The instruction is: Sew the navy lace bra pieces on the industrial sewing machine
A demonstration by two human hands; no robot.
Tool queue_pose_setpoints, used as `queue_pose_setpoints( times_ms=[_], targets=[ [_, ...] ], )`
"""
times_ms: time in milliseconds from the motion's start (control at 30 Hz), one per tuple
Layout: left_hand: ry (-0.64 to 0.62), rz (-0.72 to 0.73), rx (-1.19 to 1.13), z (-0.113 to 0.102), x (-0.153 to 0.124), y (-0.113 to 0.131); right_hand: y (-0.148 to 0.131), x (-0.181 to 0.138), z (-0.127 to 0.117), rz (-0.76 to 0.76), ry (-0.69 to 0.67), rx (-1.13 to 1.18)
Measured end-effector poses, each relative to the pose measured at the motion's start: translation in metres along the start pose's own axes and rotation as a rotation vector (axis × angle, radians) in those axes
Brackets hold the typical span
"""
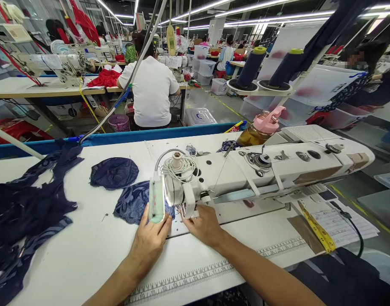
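Note:
A white sewing machine (278, 165) lies across the table, its needle end facing me. My left hand (150, 240) rests on the table just left of the needle, fingers pressed on the edge of a navy lace piece (131, 204) under the presser foot. My right hand (204, 225) sits just right of the needle, fingers curled down at the foot; what they pinch is hidden. A small lamp (156, 197) on the machine head covers the needle area. A second navy cup-shaped piece (114, 172) lies further back.
A heap of navy fabric (19, 212) covers the table's left side. A yellow tape measure (317, 231) and papers lie at the right. A bottle with a pink cap (261, 127) stands behind the machine. Other workers sit at machines beyond, one in a white shirt (152, 91).

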State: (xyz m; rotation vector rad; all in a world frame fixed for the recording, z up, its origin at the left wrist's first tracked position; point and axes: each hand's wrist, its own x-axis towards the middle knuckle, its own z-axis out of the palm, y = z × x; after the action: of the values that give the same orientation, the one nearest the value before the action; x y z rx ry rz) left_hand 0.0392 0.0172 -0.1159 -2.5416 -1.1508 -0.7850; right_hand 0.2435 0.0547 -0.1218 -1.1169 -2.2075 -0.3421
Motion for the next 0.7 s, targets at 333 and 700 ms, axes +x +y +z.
queue_pose_setpoints(
  times_ms=[333, 700],
  targets=[
    [0.020, 0.008, 0.002, -0.0010, 0.0028, -0.0003, -0.0063, 0.0059, 0.0035, 0.060, -0.115, -0.060],
    [-0.003, -0.011, 0.019, -0.0015, 0.0007, -0.0009, -0.0024, -0.0023, -0.0048, -0.013, -0.048, -0.049]
  ],
)
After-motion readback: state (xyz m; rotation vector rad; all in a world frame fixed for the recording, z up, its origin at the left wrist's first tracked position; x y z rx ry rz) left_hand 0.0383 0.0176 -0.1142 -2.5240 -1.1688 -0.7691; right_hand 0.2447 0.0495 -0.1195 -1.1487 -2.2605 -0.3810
